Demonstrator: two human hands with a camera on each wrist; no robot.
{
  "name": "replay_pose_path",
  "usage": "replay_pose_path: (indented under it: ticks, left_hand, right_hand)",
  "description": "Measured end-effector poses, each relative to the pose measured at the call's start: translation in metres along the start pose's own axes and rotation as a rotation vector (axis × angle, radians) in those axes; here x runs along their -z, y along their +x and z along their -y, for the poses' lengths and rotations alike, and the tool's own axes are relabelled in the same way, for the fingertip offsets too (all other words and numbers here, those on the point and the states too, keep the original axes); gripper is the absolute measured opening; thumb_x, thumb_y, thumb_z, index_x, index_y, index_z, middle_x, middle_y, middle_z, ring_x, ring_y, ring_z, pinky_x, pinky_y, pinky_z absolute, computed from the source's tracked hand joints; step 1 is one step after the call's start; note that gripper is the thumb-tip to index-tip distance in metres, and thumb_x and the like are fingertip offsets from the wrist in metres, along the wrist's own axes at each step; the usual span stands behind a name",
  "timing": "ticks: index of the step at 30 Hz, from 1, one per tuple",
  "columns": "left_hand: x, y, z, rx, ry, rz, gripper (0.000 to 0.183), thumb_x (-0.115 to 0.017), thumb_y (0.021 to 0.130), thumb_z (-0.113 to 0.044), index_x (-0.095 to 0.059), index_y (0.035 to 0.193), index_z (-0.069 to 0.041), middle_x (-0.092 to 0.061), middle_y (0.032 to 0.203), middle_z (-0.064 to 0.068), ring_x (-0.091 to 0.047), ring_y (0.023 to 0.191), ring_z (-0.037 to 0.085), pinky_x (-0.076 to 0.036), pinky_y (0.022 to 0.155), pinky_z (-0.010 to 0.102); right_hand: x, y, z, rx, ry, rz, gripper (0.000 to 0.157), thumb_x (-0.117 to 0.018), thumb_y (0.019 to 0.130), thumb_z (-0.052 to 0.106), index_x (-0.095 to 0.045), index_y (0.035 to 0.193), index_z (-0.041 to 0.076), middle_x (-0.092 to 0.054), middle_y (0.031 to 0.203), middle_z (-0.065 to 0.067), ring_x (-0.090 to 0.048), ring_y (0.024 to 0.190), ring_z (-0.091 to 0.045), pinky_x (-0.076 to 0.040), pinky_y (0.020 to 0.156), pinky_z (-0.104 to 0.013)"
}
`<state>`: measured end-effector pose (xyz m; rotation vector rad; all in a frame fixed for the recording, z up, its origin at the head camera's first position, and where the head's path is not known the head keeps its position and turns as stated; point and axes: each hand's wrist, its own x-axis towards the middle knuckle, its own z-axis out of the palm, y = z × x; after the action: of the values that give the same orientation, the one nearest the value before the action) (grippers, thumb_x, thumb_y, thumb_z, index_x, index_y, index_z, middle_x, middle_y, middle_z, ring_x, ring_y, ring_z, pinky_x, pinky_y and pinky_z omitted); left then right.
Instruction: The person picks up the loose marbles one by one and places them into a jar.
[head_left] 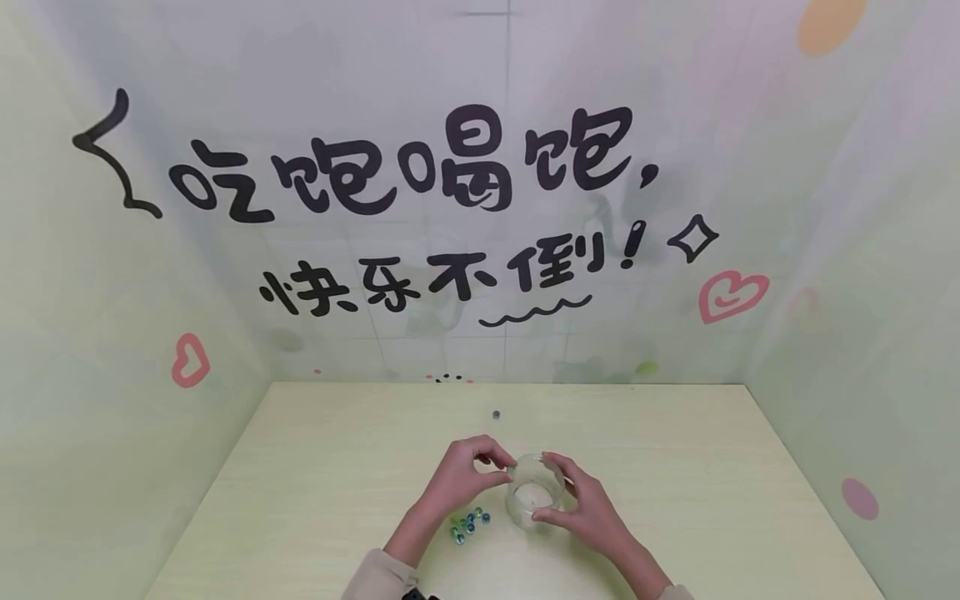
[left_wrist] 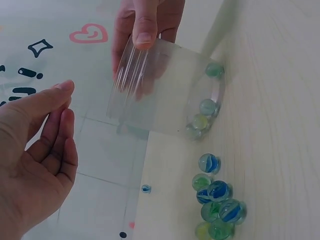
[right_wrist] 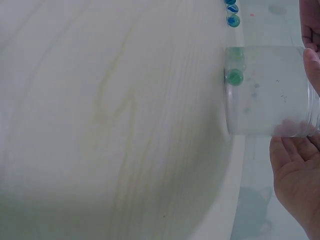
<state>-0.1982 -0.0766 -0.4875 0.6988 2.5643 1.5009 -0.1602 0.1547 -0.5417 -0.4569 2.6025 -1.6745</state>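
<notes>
A clear glass jar (head_left: 513, 505) stands upright on the table, with several green, pale and yellowish marbles (left_wrist: 207, 107) on its bottom. My right hand (head_left: 592, 512) grips it near the mouth, thumb on one side and fingers on the other. At the opposite side of the rim, my left hand (head_left: 461, 475) pinches a small greenish marble (head_left: 512, 471) between thumb and fingertips. In the left wrist view the thumb of the left hand (left_wrist: 45, 150) meets the fingers, and the pinched marble is hidden. Loose blue and green marbles (left_wrist: 218, 191) lie in a cluster beside the jar.
One lone marble (head_left: 496, 414) lies farther back on the pale wooden table (head_left: 337, 467). A printed wall (head_left: 480, 350) with dark lettering rises behind the table edge, and side walls stand to the left and right.
</notes>
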Motion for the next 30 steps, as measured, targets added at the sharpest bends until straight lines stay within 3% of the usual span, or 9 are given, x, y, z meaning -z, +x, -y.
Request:
replay_pose_path:
  ticks: [5,11,20,26,30]
  left_hand:
    - [-0.006,-0.001,-0.003,-0.015,-0.019,0.014,0.011,-0.079,0.084,-0.01,-0.076,0.093,-0.015,-0.073,0.093,-0.001,-0.063,0.086,0.006,-0.058,0.086,0.043]
    - [-0.013,0.0,-0.004,-0.031,-0.031,0.035,0.011,-0.078,0.085,-0.01,-0.075,0.094,-0.014,-0.073,0.095,0.0,-0.064,0.088,0.012,-0.058,0.087,0.043]
    - [-0.018,-0.001,-0.006,-0.044,-0.007,0.047,0.012,-0.077,0.086,-0.012,-0.073,0.097,-0.015,-0.073,0.097,-0.001,-0.063,0.09,0.009,-0.056,0.087,0.032]
    - [-0.021,0.0,-0.004,-0.046,0.003,0.026,0.013,-0.077,0.086,-0.012,-0.072,0.098,-0.014,-0.072,0.097,-0.001,-0.064,0.09,0.009,-0.058,0.088,0.039]
    - [-0.019,0.001,-0.003,-0.036,0.009,0.015,0.011,-0.076,0.088,-0.014,-0.071,0.098,-0.015,-0.073,0.097,-0.001,-0.065,0.092,0.01,-0.058,0.089,0.038]
  right_hand:
    - [0.0,0.0,0.0,0.005,0.0,0.004,0.081,-0.087,0.075,0.02,-0.047,0.143,0.003,-0.057,0.143,-0.014,-0.05,0.135,-0.035,-0.049,0.105,-0.05]
    - [0.0,0.0,-0.002,-0.007,0.006,-0.008,0.079,-0.087,0.075,0.019,-0.048,0.142,0.004,-0.056,0.144,-0.014,-0.049,0.136,-0.036,-0.05,0.104,-0.049]
    - [-0.001,-0.001,-0.005,0.031,-0.003,-0.014,0.077,-0.086,0.076,0.021,-0.049,0.141,0.002,-0.057,0.142,-0.017,-0.051,0.133,-0.037,-0.051,0.103,-0.05]
    - [0.0,-0.001,-0.002,0.031,-0.003,-0.013,0.076,-0.086,0.077,0.021,-0.049,0.141,0.005,-0.056,0.143,-0.015,-0.05,0.135,-0.038,-0.051,0.103,-0.051]
    - [-0.001,-0.001,-0.002,0.021,-0.006,-0.015,0.076,-0.086,0.077,0.02,-0.049,0.142,0.006,-0.056,0.144,-0.013,-0.05,0.136,-0.037,-0.051,0.103,-0.05]
